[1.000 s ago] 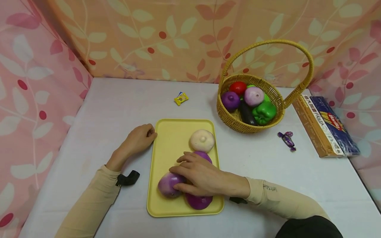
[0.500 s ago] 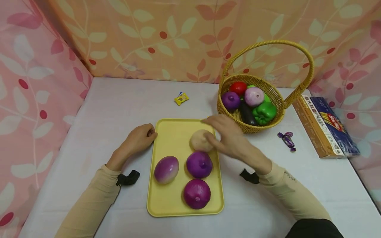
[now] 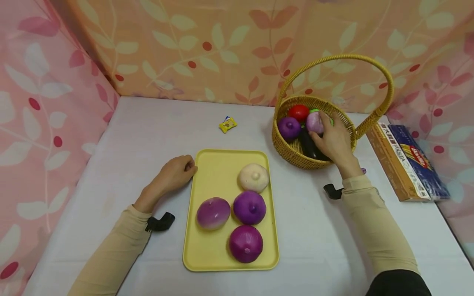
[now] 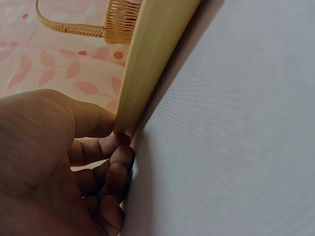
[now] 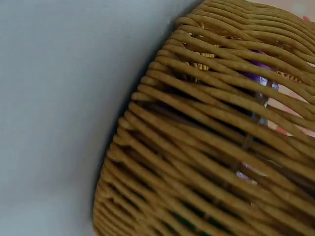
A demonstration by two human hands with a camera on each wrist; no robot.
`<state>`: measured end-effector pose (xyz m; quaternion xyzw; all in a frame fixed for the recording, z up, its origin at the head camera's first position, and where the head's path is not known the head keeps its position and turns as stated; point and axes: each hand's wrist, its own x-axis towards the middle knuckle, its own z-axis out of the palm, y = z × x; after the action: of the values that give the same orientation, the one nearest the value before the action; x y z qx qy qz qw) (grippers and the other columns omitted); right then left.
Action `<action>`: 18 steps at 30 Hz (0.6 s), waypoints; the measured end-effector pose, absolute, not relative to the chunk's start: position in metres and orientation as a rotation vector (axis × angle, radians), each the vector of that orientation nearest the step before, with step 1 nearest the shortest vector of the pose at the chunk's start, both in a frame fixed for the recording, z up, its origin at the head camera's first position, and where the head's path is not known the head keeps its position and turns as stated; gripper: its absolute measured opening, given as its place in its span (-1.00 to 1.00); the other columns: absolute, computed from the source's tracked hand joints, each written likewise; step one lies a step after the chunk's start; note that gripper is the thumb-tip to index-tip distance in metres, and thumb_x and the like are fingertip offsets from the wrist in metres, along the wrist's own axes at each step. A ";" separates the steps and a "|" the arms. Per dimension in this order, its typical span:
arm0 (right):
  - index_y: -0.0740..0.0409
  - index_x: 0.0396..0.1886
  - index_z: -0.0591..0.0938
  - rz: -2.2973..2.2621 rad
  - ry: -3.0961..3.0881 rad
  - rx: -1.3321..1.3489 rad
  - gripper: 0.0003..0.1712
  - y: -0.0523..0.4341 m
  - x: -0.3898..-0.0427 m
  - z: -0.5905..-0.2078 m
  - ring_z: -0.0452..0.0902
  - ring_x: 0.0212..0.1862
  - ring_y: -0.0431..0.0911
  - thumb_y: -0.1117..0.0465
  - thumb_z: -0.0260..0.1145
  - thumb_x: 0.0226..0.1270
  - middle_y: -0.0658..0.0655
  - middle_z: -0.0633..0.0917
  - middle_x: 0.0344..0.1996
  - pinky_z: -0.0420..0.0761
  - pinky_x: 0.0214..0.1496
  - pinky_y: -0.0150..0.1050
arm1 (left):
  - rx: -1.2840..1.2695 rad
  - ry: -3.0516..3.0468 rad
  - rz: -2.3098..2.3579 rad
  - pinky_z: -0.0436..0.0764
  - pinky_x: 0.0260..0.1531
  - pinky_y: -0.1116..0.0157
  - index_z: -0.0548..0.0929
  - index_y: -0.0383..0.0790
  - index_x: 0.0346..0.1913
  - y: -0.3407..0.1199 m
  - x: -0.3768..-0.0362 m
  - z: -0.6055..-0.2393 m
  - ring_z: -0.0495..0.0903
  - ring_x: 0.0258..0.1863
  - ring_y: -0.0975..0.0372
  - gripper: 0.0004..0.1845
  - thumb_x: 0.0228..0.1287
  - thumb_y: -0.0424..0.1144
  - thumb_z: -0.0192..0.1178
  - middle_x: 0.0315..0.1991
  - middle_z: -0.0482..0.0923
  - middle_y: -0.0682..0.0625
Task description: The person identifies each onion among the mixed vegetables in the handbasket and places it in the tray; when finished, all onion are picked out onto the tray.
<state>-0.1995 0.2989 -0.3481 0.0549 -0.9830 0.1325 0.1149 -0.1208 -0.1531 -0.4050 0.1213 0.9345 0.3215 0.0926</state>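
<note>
Pale pink onion point(image 3: 314, 122) sits inside the woven wicker basket point(image 3: 289, 153) near the table's far right edge; right hand point(image 3: 333, 139) curls around it. Left hand point(image 3: 174, 173), fingers curled, steadies the yellow tray's point(image 3: 212, 172) left rim.

Soft, even light fills the head view, seemingly from above, leaving only faint shadows under the basket point(image 3: 296, 158) and along the yellow tray point(image 3: 216, 164) on the counter point(image 3: 140, 135). No glare shows. Straight lines bow slightly toward the frame edges. The left hand point(image 4: 54, 162) sits dark and blurred in its wrist view; the right wrist view shows the basket weave softly out of focus.
</note>
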 end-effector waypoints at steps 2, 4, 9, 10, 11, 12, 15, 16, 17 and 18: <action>0.22 0.42 0.27 0.375 -2.887 0.175 -0.23 0.299 -0.202 -0.349 0.30 0.26 0.48 0.09 0.30 0.28 0.55 0.30 0.31 0.29 0.20 0.42 | 0.359 2.777 0.955 0.32 -0.42 0.30 0.54 -0.26 -0.30 -0.153 -0.121 -0.404 0.37 -0.45 0.18 -0.84 0.37 -0.23 0.08 -0.48 0.41 -0.03; 0.26 0.37 0.30 0.376 -2.879 0.176 -0.27 0.298 -0.204 -0.350 0.36 0.18 0.48 0.13 0.32 0.26 0.55 0.35 0.25 0.34 0.13 0.40 | 0.358 2.773 0.957 0.32 -0.42 0.30 0.54 -0.26 -0.30 -0.153 -0.121 -0.403 0.37 -0.45 0.18 -0.84 0.38 -0.23 0.08 -0.48 0.41 -0.03; 0.31 0.31 0.28 0.402 -2.874 0.115 -0.29 0.298 -0.206 -0.352 0.40 0.10 0.49 0.18 0.35 0.24 0.59 0.36 0.20 0.39 0.08 0.38 | 0.358 2.767 0.961 0.32 -0.42 0.30 0.55 -0.26 -0.29 -0.153 -0.122 -0.401 0.37 -0.46 0.18 -0.85 0.38 -0.24 0.08 -0.48 0.41 -0.02; 0.31 0.30 0.28 0.406 -2.874 0.107 -0.29 0.298 -0.206 -0.353 0.40 0.09 0.50 0.18 0.36 0.24 0.59 0.36 0.20 0.39 0.07 0.38 | 0.358 2.768 0.961 0.32 -0.43 0.30 0.55 -0.26 -0.29 -0.153 -0.122 -0.401 0.36 -0.46 0.18 -0.85 0.38 -0.24 0.08 -0.48 0.41 -0.02; 0.31 0.29 0.28 0.405 -2.873 0.105 -0.28 0.298 -0.207 -0.354 0.40 0.09 0.50 0.18 0.36 0.23 0.60 0.36 0.19 0.40 0.07 0.38 | 0.359 2.769 0.962 0.32 -0.43 0.30 0.55 -0.27 -0.29 -0.153 -0.122 -0.401 0.36 -0.46 0.19 -0.85 0.37 -0.24 0.08 -0.48 0.41 -0.02; 0.32 0.28 0.28 0.407 -2.873 0.105 -0.28 0.298 -0.207 -0.354 0.40 0.09 0.49 0.17 0.37 0.23 0.59 0.37 0.18 0.39 0.07 0.38 | 0.359 2.771 0.963 0.32 -0.43 0.30 0.55 -0.27 -0.30 -0.153 -0.122 -0.402 0.36 -0.46 0.19 -0.85 0.37 -0.24 0.08 -0.48 0.41 -0.02; 0.33 0.23 0.33 0.391 -2.833 0.106 -0.31 0.298 -0.207 -0.353 0.42 0.08 0.46 0.16 0.39 0.19 0.57 0.44 0.11 0.39 0.07 0.35 | 0.357 2.769 0.965 0.32 -0.43 0.30 0.55 -0.27 -0.29 -0.153 -0.121 -0.403 0.36 -0.47 0.19 -0.85 0.37 -0.24 0.08 -0.49 0.41 -0.02; 0.32 0.22 0.35 0.390 -2.806 0.101 -0.32 0.297 -0.206 -0.352 0.42 0.07 0.45 0.14 0.39 0.18 0.55 0.46 0.08 0.39 0.07 0.34 | 0.356 2.768 0.966 0.32 -0.44 0.30 0.55 -0.27 -0.29 -0.153 -0.121 -0.403 0.36 -0.47 0.19 -0.85 0.37 -0.24 0.08 -0.49 0.41 -0.02; 0.32 0.21 0.37 0.402 -2.772 0.096 -0.31 0.296 -0.204 -0.350 0.42 0.06 0.43 0.12 0.39 0.16 0.54 0.48 0.06 0.38 0.08 0.33 | 0.357 2.766 0.967 0.32 -0.44 0.31 0.55 -0.27 -0.29 -0.153 -0.120 -0.404 0.37 -0.47 0.19 -0.85 0.37 -0.24 0.08 -0.48 0.41 -0.03; 0.30 0.21 0.38 0.420 -2.734 0.089 -0.31 0.294 -0.202 -0.347 0.42 0.06 0.42 0.09 0.40 0.15 0.52 0.48 0.04 0.36 0.07 0.31 | 0.354 2.767 0.964 0.32 -0.44 0.31 0.55 -0.27 -0.28 -0.153 -0.120 -0.404 0.37 -0.47 0.19 -0.84 0.37 -0.24 0.08 -0.48 0.42 -0.03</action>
<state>-0.2024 0.2940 -0.3468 0.0316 -0.9706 0.1492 0.1862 -0.1203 -0.1534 -0.4038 0.1195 0.9333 0.3251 0.0950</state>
